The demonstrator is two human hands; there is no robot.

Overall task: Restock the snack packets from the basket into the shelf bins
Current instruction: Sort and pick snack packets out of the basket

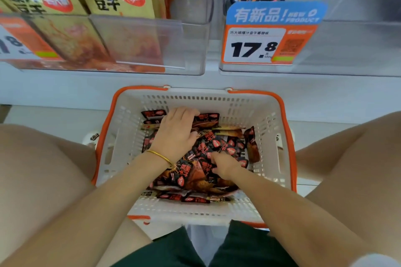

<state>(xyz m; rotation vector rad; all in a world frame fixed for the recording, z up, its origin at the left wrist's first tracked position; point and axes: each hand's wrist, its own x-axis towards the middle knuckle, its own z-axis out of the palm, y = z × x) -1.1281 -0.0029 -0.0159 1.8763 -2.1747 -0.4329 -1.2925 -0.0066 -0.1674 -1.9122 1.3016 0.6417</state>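
Left hand (175, 131) flat and released atop snack packets (226, 147) in basket (267, 115); right hand (224, 166) seemingly clenched around nearer ones.

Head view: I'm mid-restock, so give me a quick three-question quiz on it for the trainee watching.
1. True or false: the left hand and right hand are both inside the basket.
2. The price tag on the right bin reads: A) 17.8 B) 12.5 C) 9.9
3. Fill in: the snack packets in the basket are mostly ___ in colour.
Key: 1 true; 2 A; 3 black.
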